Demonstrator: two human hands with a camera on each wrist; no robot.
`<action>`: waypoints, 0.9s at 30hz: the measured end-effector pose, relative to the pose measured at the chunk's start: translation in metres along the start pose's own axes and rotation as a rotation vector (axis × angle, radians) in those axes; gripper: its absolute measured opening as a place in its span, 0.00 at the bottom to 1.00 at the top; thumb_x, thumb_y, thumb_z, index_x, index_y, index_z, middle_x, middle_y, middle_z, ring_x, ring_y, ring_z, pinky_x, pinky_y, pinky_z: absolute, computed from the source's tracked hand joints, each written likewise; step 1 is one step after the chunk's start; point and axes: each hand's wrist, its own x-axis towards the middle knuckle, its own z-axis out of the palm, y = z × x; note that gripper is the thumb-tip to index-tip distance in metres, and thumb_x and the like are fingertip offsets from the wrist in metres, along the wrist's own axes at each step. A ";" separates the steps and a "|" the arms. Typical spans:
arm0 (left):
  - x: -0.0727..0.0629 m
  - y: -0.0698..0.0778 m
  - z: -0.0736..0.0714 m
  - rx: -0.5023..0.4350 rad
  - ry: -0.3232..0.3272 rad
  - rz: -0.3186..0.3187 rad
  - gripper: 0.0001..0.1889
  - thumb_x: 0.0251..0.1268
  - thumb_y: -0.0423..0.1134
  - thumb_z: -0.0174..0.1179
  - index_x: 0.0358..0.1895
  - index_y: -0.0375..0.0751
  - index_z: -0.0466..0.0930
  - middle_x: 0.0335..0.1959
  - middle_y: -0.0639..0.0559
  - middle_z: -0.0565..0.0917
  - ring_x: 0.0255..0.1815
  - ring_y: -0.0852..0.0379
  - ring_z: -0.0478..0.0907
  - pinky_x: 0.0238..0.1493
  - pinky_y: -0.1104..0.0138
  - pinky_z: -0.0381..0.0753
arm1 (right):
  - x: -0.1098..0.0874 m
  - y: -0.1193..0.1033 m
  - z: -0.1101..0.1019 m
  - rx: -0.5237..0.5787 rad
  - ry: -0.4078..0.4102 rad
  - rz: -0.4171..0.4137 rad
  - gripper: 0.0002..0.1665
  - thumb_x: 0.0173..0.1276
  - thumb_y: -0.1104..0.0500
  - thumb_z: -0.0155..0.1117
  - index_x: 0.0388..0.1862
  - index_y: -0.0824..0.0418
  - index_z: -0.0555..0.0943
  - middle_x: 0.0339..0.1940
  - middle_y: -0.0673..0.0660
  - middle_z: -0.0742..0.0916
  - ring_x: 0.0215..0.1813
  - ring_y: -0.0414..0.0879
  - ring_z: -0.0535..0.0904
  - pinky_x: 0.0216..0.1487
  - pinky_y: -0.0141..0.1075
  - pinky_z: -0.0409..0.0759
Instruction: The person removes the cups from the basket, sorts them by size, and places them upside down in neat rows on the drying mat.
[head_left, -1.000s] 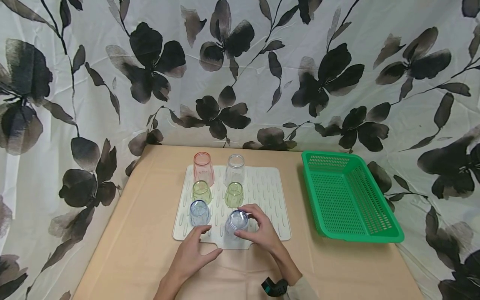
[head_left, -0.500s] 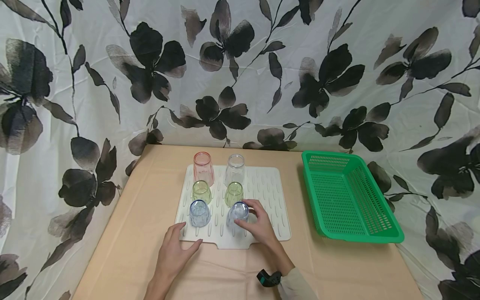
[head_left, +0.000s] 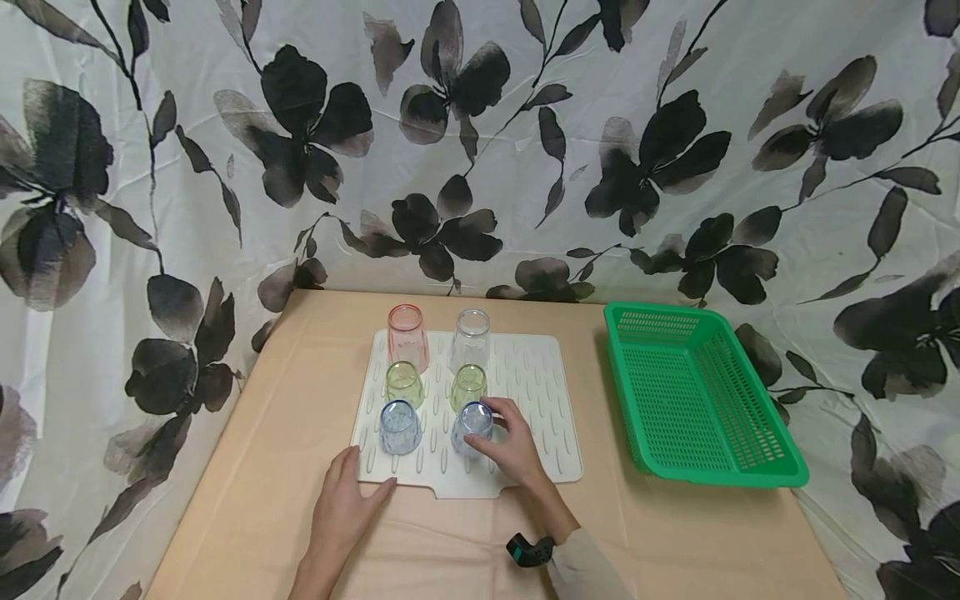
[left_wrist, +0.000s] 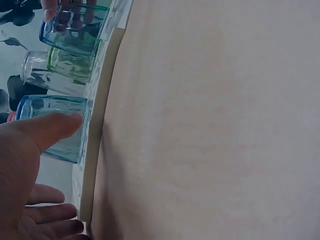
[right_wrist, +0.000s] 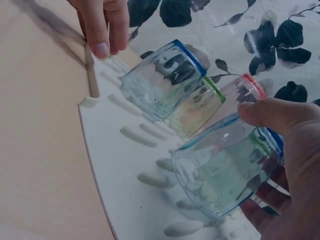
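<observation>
My right hand (head_left: 516,448) grips a blue-rimmed glass (head_left: 467,432) between thumb and fingers at the front of the white drying mat (head_left: 528,417). In the right wrist view this held glass (right_wrist: 220,172) stands close over the mat's raised ridges, thumb on its near side. My left hand (head_left: 343,507) has its fingers extended at the mat's front left corner. Another blue-rimmed glass (head_left: 400,429) stands just beyond it; in the left wrist view the left thumb overlaps that glass (left_wrist: 55,102). Behind the blue pair stand two green glasses (head_left: 403,382) (head_left: 468,387).
At the back of the mat are a red-rimmed glass (head_left: 407,337) and a clear glass (head_left: 470,340). A green slotted plastic basket (head_left: 697,477) sits right of the mat on the beige-covered table (head_left: 637,542). A floral curtain (head_left: 525,167) hangs behind.
My left hand has drawn back leftward from between the blue glasses to the mat's corner. The right hand, still holding its glass, has shifted slightly and lines it up with the green one behind.
</observation>
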 end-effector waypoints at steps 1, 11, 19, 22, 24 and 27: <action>0.001 0.000 0.001 0.009 -0.010 -0.006 0.49 0.59 0.53 0.70 0.74 0.24 0.59 0.75 0.29 0.60 0.75 0.29 0.60 0.73 0.41 0.67 | 0.001 0.007 0.002 0.005 0.004 0.002 0.37 0.56 0.66 0.77 0.64 0.71 0.75 0.61 0.65 0.80 0.63 0.60 0.77 0.68 0.59 0.75; 0.000 0.002 0.001 0.068 -0.079 -0.048 0.54 0.64 0.56 0.66 0.74 0.17 0.49 0.78 0.22 0.48 0.78 0.25 0.48 0.76 0.39 0.59 | 0.005 0.048 0.007 -0.079 0.002 -0.003 0.38 0.57 0.53 0.79 0.66 0.57 0.76 0.62 0.53 0.80 0.63 0.50 0.78 0.67 0.45 0.80; 0.001 0.003 0.001 0.077 -0.092 -0.050 0.53 0.64 0.55 0.66 0.73 0.15 0.50 0.77 0.21 0.50 0.78 0.25 0.47 0.75 0.38 0.58 | 0.004 0.051 0.007 -0.128 0.001 -0.008 0.41 0.57 0.50 0.78 0.68 0.59 0.74 0.63 0.54 0.80 0.64 0.51 0.78 0.67 0.46 0.80; 0.001 0.002 0.000 0.075 -0.101 -0.043 0.53 0.63 0.56 0.67 0.73 0.16 0.50 0.77 0.21 0.50 0.78 0.25 0.47 0.75 0.38 0.59 | 0.001 0.049 0.005 -0.124 -0.001 0.009 0.44 0.56 0.49 0.79 0.69 0.60 0.72 0.64 0.54 0.80 0.65 0.51 0.77 0.69 0.49 0.78; 0.001 0.001 -0.001 0.069 -0.108 -0.037 0.53 0.63 0.55 0.67 0.73 0.16 0.51 0.77 0.21 0.51 0.78 0.24 0.47 0.75 0.38 0.60 | 0.000 0.046 0.003 -0.119 -0.001 0.011 0.45 0.56 0.50 0.79 0.70 0.61 0.72 0.65 0.55 0.80 0.66 0.52 0.77 0.70 0.51 0.77; 0.002 0.001 -0.004 0.059 -0.125 -0.034 0.51 0.64 0.53 0.67 0.73 0.16 0.51 0.77 0.22 0.51 0.78 0.25 0.47 0.75 0.38 0.59 | -0.002 0.042 -0.002 -0.115 0.012 -0.005 0.45 0.55 0.51 0.80 0.70 0.61 0.71 0.65 0.58 0.79 0.67 0.54 0.76 0.70 0.54 0.75</action>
